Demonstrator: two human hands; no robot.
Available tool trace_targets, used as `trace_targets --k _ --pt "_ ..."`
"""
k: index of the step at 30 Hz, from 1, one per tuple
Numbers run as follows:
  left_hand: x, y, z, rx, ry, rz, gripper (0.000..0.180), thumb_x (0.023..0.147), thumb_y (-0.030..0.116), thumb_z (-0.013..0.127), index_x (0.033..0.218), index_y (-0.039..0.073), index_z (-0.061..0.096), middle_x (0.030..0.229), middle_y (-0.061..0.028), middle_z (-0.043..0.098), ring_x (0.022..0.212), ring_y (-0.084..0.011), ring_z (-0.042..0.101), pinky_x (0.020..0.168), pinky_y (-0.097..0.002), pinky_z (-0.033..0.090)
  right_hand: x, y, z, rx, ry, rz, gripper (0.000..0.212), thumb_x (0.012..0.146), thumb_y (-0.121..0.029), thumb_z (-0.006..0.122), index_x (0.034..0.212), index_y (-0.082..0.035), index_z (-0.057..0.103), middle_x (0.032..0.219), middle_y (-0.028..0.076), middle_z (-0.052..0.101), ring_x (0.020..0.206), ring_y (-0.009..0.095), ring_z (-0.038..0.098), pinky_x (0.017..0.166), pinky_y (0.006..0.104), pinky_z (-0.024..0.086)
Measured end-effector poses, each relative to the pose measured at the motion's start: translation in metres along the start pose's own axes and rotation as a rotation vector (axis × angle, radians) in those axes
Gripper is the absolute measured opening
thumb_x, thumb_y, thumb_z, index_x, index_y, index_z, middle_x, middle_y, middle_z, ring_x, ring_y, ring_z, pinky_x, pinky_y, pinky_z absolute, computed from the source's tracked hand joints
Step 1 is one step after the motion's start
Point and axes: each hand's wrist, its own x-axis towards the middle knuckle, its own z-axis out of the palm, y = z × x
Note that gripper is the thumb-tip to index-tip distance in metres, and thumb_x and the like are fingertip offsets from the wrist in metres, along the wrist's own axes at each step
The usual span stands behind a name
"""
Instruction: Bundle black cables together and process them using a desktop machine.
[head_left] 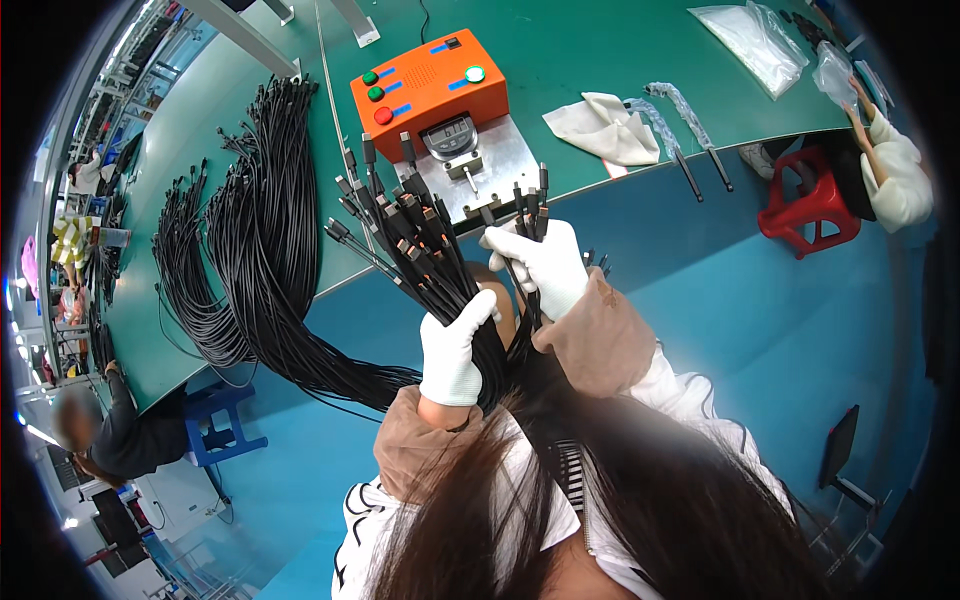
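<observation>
My left hand [455,350], in a white glove, is closed around a thick bunch of black cables [425,245] whose plug ends fan out upward. Some plugs show orange or copper-coloured tips. My right hand [545,265], gloved too, grips a smaller group of black cables [533,205] with the plugs sticking up past the fingers. Just beyond both hands stands an orange test box [430,75] with green and red buttons. A small digital gauge [452,138] sits before it on a metal plate [510,165]. The lower cable lengths run down toward my lap, partly hidden by my hair.
Large bundles of black cables [265,210] lie on the green table [590,50] at left. A white cloth [600,130], two plastic-wrapped rods [685,130] and a clear bag [750,45] lie to the right. A red stool [810,205], a blue stool [220,420] and other people are nearby.
</observation>
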Motion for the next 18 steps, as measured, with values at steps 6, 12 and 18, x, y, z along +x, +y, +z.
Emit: trace_targets --k 6,12,18 --pt "0.004 -0.003 -0.002 0.023 -0.008 0.015 0.024 0.081 0.015 0.073 0.098 0.003 0.060 0.077 -0.0045 0.062 0.073 -0.0151 0.059 0.068 -0.0281 0.047 0.007 0.017 -0.011 0.011 -0.068 -0.065 0.017 0.079 -0.016 0.074 0.075 -0.004 0.063 0.060 0.002 0.060 0.047 0.006 0.050 0.040 0.0198 0.034" --pt "0.006 0.000 -0.007 0.085 -0.104 -0.032 0.017 0.082 0.010 0.070 0.095 0.001 0.062 0.083 -0.0049 0.064 0.073 -0.0142 0.060 0.069 -0.0272 0.047 -0.008 0.001 -0.002 0.060 -0.128 -0.063 0.017 0.079 -0.015 0.078 0.087 -0.003 0.068 0.061 -0.004 0.056 0.045 0.002 0.042 0.041 0.0197 0.029" --pt "0.002 -0.005 -0.003 0.090 -0.088 -0.036 0.018 0.082 0.010 0.070 0.096 0.000 0.063 0.083 -0.0042 0.064 0.074 -0.0129 0.060 0.070 -0.0261 0.047 -0.006 0.005 0.002 0.103 -0.076 -0.085 0.019 0.079 -0.011 0.077 0.093 -0.001 0.068 0.070 0.000 0.064 0.047 0.002 0.044 0.041 0.0190 0.030"
